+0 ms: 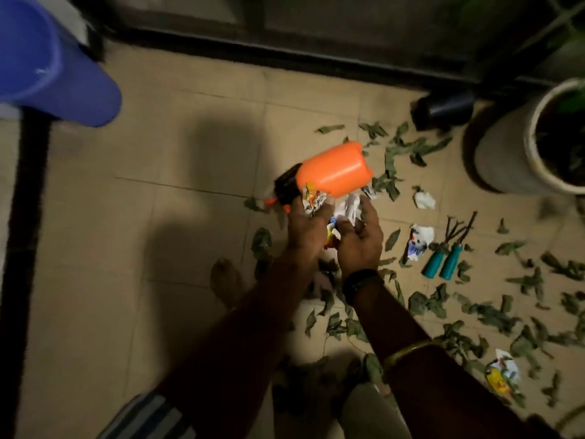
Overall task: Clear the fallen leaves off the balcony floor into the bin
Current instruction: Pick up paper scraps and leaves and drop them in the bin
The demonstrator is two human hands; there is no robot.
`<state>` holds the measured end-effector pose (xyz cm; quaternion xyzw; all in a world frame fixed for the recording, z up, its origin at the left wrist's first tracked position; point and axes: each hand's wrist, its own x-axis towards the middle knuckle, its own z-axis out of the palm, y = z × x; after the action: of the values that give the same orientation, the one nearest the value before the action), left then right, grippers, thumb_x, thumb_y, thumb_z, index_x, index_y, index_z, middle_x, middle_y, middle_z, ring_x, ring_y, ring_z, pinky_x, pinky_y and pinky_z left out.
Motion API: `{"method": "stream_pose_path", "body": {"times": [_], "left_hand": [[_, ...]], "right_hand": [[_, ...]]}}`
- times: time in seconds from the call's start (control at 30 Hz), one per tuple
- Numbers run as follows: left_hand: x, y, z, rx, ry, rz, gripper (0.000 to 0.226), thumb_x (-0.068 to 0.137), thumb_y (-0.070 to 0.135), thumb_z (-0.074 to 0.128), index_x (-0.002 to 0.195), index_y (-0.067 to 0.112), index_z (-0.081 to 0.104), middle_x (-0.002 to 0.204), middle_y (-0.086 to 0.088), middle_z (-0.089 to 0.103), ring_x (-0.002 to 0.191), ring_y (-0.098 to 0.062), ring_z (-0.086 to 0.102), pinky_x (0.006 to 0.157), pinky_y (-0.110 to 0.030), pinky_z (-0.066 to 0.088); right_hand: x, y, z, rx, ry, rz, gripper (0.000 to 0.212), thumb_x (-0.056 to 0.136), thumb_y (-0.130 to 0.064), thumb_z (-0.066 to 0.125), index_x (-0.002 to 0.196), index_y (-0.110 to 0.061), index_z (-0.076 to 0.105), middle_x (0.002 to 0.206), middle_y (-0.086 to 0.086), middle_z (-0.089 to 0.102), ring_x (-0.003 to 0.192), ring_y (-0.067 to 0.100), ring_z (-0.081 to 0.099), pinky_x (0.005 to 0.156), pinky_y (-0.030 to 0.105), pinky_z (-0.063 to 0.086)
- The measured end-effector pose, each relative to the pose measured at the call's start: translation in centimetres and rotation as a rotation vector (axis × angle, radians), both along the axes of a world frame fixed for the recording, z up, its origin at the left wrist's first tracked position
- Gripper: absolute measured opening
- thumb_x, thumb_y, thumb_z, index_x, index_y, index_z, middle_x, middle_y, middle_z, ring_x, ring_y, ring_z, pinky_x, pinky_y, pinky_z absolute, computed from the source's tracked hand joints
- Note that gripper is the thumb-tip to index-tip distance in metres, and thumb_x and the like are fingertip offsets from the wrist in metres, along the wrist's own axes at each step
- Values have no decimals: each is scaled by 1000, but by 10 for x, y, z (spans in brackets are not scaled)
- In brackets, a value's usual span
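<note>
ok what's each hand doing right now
Left hand: curled round a crumpled printed wrapper.
Right hand: holds crumpled white paper and wrapper scraps.

Single head-worn wide-angle view, looking forward and steeply down from above and behind the hands, left hand (308, 229) and right hand (359, 240), close enough that both forearms fill the lower frame, with the floor (190, 232) spreading beyond and beside them.

The blue bin (47, 58) is cut off at the frame's left edge.
</note>
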<state>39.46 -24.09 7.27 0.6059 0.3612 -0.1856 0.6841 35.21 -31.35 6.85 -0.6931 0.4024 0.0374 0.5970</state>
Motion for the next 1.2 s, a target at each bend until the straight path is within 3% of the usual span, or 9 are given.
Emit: {"method": "stream_pose_path", "body": {"times": [0.1, 0.2, 0.37, 0.53, 0.63, 0.77, 0.9, 1.03, 1.2], "left_hand": [[17, 38, 41, -38, -28, 53, 48, 87, 25, 75, 131, 16, 57, 118, -6, 69, 104, -23, 69, 88, -42, 59], [39, 91, 75, -64, -74, 145, 40, 84, 26, 76, 119, 14, 61, 109, -9, 72, 99, -26, 71, 86, -48, 59], [81, 190, 125, -191, -55, 266, 30, 86, 41, 69, 106, 20, 64, 107, -12, 72, 102, -33, 69, 89, -54, 56], [129, 291, 158, -392, 15, 360, 76, 79, 64, 59, 130, 7, 61, 127, -18, 65, 118, -36, 62, 104, -51, 47], [153, 334, 173, -337, 23, 435, 59, 92, 46, 44, 129, 3, 61, 126, -20, 65, 115, -36, 62, 94, -42, 53], [181, 383, 172, -194, -69, 465, 52, 85, 33, 52, 127, 2, 62, 120, -22, 67, 111, -39, 64, 97, -49, 52], [215, 436, 165, -154, -47, 539, 27, 98, 24, 54, 119, 11, 66, 117, -15, 69, 109, -35, 65, 99, -54, 50], [252, 484, 163, -168, -39, 573, 35, 96, 35, 55, 125, 17, 63, 116, -10, 71, 108, -29, 68, 97, -51, 52], [302, 544, 164, -262, -24, 587, 61, 88, 49, 58, 139, 15, 53, 129, -13, 64, 117, -30, 63, 103, -49, 48]], "right_hand": [[27, 47, 48, 85, -22, 30, 43, 80, -47, 59, 122, -49, 65, 123, -4, 68, 115, 24, 64, 96, 57, 53], [58, 100, 93, 183, -8, 80, 40, 83, -55, 61, 122, -47, 66, 129, 0, 65, 119, 23, 61, 100, 57, 50], [109, 192, 144, 238, -69, 157, 38, 89, -30, 56, 124, -35, 68, 113, 2, 64, 104, 21, 55, 98, 51, 46], [156, 277, 178, 282, -62, 258, 38, 90, -29, 54, 125, -34, 67, 124, 6, 70, 115, 29, 65, 102, 60, 47], [184, 321, 190, 306, -59, 338, 40, 89, -30, 54, 128, -31, 66, 121, 6, 71, 114, 32, 65, 100, 62, 48], [224, 370, 198, 348, -3, 425, 40, 92, -27, 54, 130, -31, 64, 122, 8, 70, 105, 23, 65, 100, 57, 51], [266, 417, 197, 367, 34, 535, 40, 96, -28, 50, 134, -32, 59, 121, 0, 70, 110, 22, 66, 98, 52, 54], [312, 462, 200, 447, 64, 619, 38, 103, -18, 45, 137, -30, 56, 112, 3, 71, 98, 22, 68, 84, 40, 60], [365, 517, 190, 418, 57, 706, 26, 101, -31, 49, 120, -43, 62, 110, 3, 72, 100, 22, 68, 91, 53, 57]]}}
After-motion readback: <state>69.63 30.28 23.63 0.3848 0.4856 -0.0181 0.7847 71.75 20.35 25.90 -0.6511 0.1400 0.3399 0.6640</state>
